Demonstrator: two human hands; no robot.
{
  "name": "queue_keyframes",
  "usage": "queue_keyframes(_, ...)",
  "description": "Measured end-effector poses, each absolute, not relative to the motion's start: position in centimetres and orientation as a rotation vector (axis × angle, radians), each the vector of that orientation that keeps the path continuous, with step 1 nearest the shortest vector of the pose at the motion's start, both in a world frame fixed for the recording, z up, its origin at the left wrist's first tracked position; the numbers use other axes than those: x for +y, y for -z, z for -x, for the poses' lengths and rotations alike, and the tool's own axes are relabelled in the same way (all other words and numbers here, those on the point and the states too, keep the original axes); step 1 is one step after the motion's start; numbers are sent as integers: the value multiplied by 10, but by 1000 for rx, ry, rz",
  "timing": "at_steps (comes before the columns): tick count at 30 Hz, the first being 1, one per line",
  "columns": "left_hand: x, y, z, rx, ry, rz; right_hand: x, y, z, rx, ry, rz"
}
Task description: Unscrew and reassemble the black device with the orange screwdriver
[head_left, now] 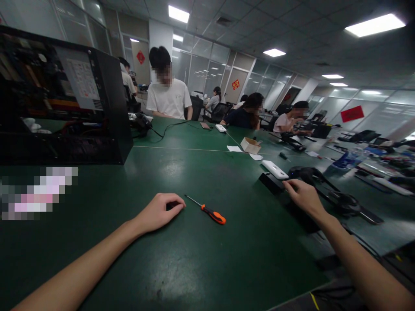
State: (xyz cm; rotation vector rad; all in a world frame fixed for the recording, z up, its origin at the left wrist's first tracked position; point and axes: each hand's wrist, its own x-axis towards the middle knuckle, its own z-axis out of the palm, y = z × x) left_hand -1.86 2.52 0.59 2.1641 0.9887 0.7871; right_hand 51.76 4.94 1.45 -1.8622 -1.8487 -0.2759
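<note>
My left hand (pixel 164 211) rests on the green table, its thumb and fingers loosely curved with a gap between them and nothing visible inside. Just right of its fingertips lies a screwdriver (pixel 212 213) with an orange and black handle, its metal shaft pointing toward that hand. Over at the right, my right hand (pixel 302 195) has thumb and fingers pinched together by a black flat object (pixel 271 183) and a white, rounded device (pixel 275 169). Whatever those fingers hold, if anything, is hidden.
An open black computer case (pixel 113 99) stands at the left. Black headgear with straps (pixel 343 201) lies beyond my right hand. Farther back are a small cardboard box (pixel 250 145), white papers (pixel 234 148) and cables. A person in a white shirt (pixel 170 99) sits across the table.
</note>
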Motion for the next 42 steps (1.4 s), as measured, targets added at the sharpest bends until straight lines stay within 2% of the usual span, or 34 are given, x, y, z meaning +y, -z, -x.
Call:
queue_keyframes(6,25,-7,18,991,-804,-2150,82,-33,-488,-2033,200,2278)
queue_keyframes(10,26,-5,18,1008,-827,-2083,92,-48,-449,-2073,220,2258)
queue_keyframes(13,27,-1,17,1021,-936,-2000,76,-62,-389,-2193,195,1990)
queue_keyframes(18,28,2,20,1044,-1139,-1908,22,-65,-259,-2404,-218,1253)
queue_keyframes(22,26,-4,25,1018,-903,-1986,6,-45,-209,-2475,-487,1041)
queue_keyframes(24,25,-8,27,1039,-776,-2058,11,-38,-211,-2265,-804,916)
queue_keyframes(27,24,-12,28,1044,-741,-2123,25,-35,-234,-1618,-1280,741)
queue_keyframes(32,25,-11,27,960,-738,-2168,43,-37,-268,-724,-1751,454)
queue_keyframes(34,24,-11,27,967,-737,-2168,43,-36,-270,-527,-1828,377)
queue_keyframes(42,24,-14,25,980,-721,-2190,32,-41,-259,-342,-1862,309)
